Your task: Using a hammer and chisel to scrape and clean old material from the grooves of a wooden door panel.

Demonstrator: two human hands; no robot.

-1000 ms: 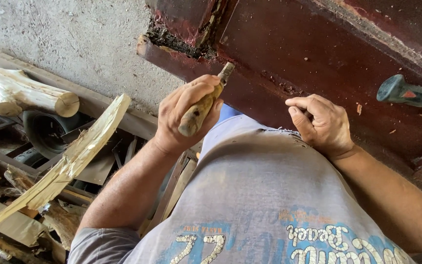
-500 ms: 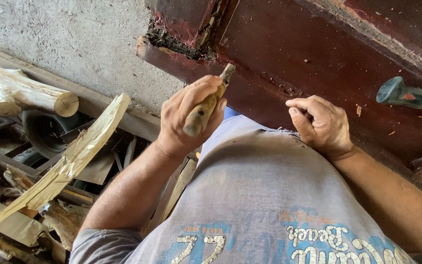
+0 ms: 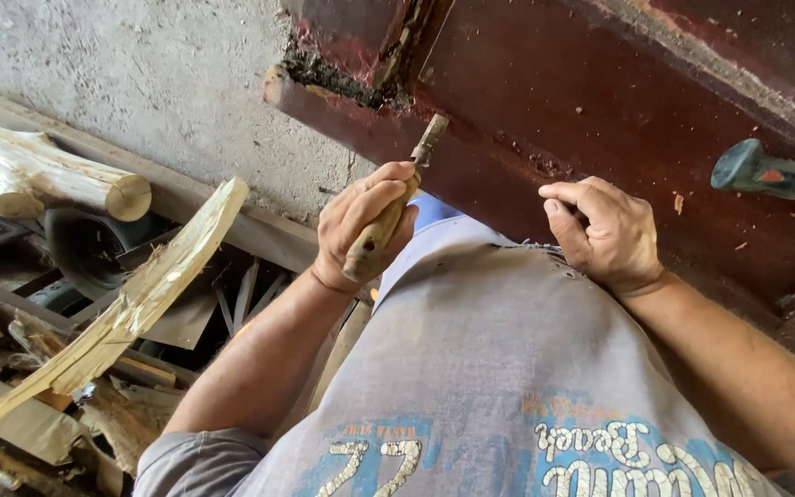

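Observation:
My left hand [image 3: 365, 225] is wrapped around the wooden handle of a chisel [image 3: 396, 204], whose metal blade points up against the edge of a dark red wooden beam [image 3: 545, 120]. A rough notch [image 3: 342, 74] with dark debris is cut into the beam just above the blade. My right hand [image 3: 600, 235] rests on the beam's lower face, fingers curled, with nothing seen in it. My grey printed shirt [image 3: 499, 368] fills the lower middle of the view.
A dark green tool handle [image 3: 775, 173] lies on the beam at the right. At left, a pale log [image 3: 39, 175], a long split wood splinter [image 3: 140, 304] and scrap pieces lie piled beside a concrete floor [image 3: 140, 64].
My left hand has shifted slightly along the beam with the chisel; the right hand stays in place.

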